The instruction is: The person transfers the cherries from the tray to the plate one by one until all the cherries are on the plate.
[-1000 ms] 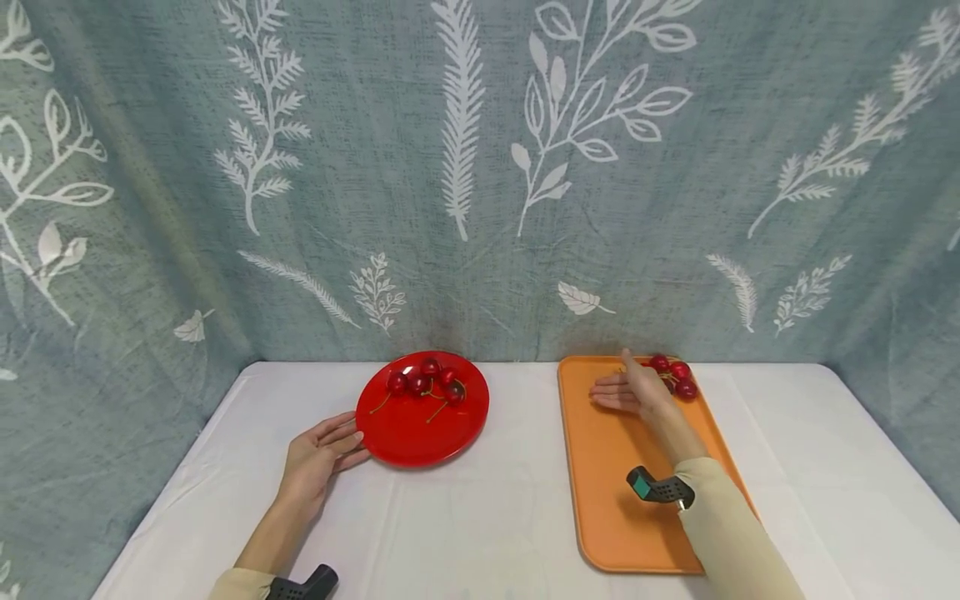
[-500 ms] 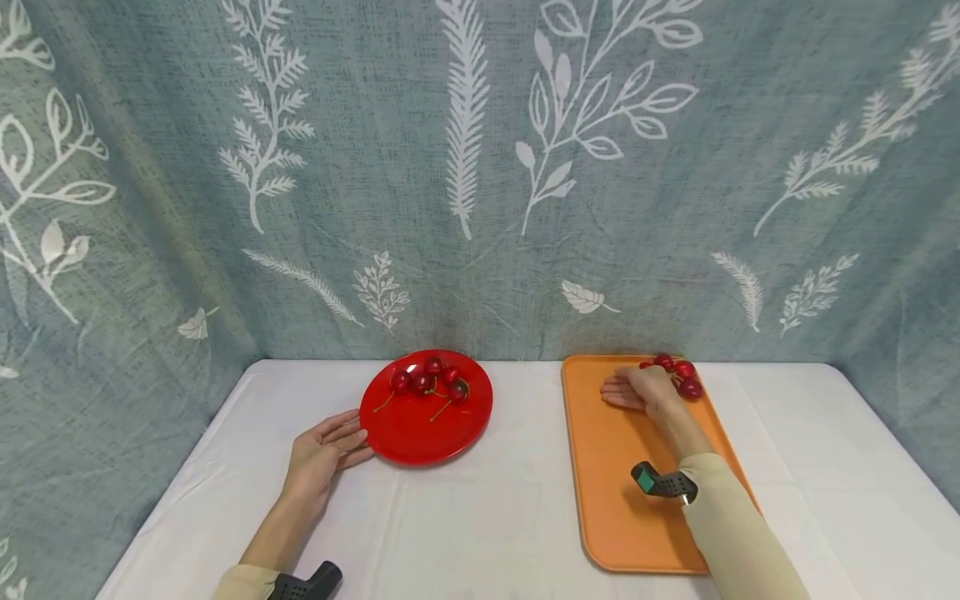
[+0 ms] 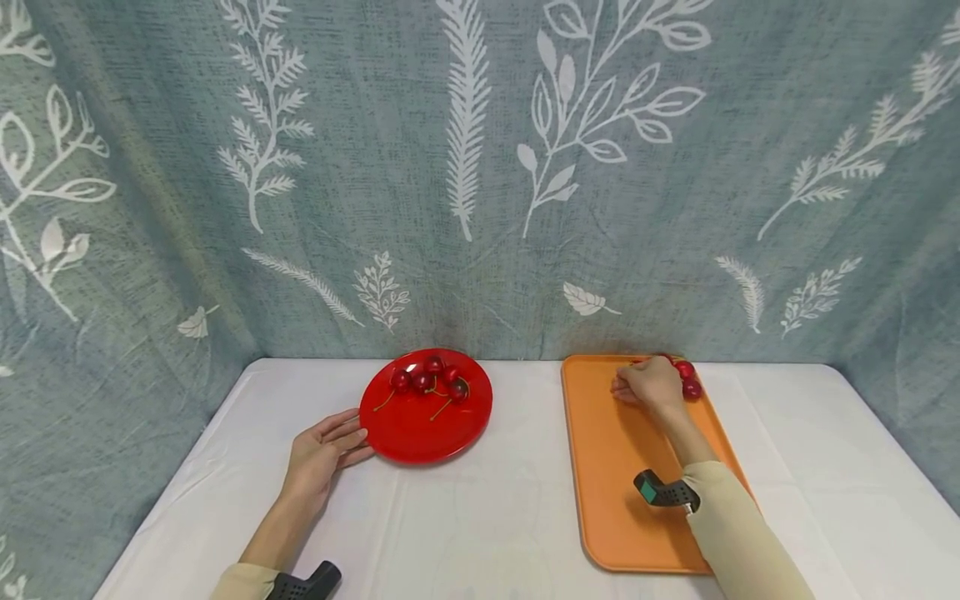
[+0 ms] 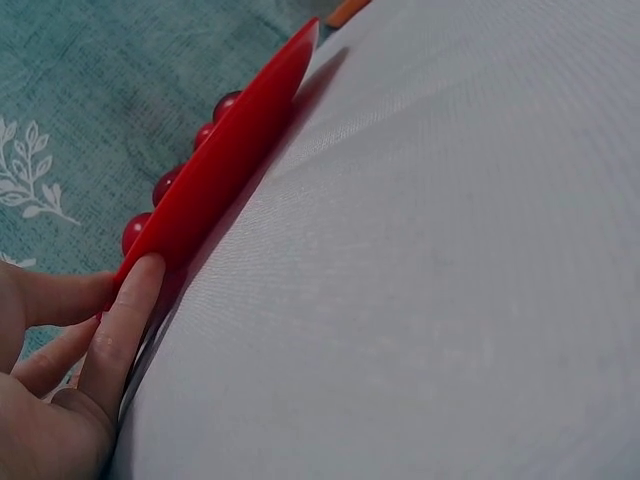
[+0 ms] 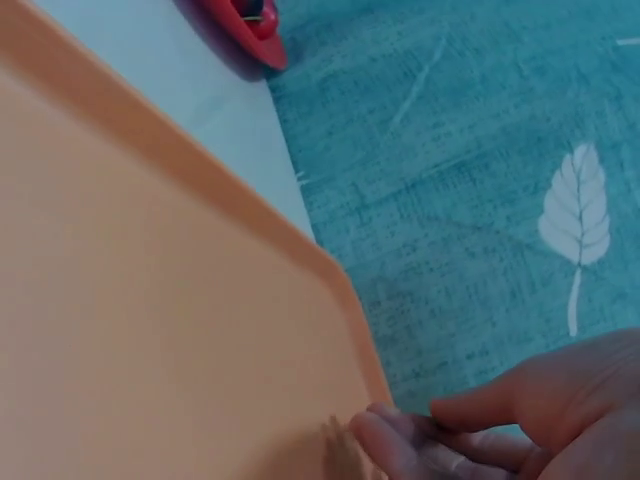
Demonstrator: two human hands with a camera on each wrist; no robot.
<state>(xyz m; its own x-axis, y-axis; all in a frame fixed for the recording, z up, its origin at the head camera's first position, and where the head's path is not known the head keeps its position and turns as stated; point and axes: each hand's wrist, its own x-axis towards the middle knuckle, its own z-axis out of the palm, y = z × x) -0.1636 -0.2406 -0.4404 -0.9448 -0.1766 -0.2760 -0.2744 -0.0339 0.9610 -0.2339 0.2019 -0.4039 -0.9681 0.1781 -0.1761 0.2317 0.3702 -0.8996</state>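
My left hand [image 3: 324, 452] lies flat on the white table, and its fingertips [image 4: 140, 285] touch the near left rim of a red plate [image 3: 408, 433]. Several dark red cherries [image 3: 431, 379] with stems lie at the far side of the plate [image 4: 235, 150]. My right hand [image 3: 647, 384] is at the far end of an orange tray [image 3: 622, 475], with its fingers curled and pinched together [image 5: 405, 445] over the left of a small bunch of cherries. Two cherries [image 3: 687, 379] show just right of the hand; the one under it is hidden.
A white cloth [image 3: 487, 517] covers the table, and a blue-grey curtain with white leaf prints [image 3: 480, 167] hangs close behind it. The near half of the tray [image 5: 150, 300] is bare. The plate and the tray stand about a hand's width apart.
My right hand has moved a little farther and to the right onto the cherries, and its fingers have curled from flat and open to pinched. The left hand has not moved.
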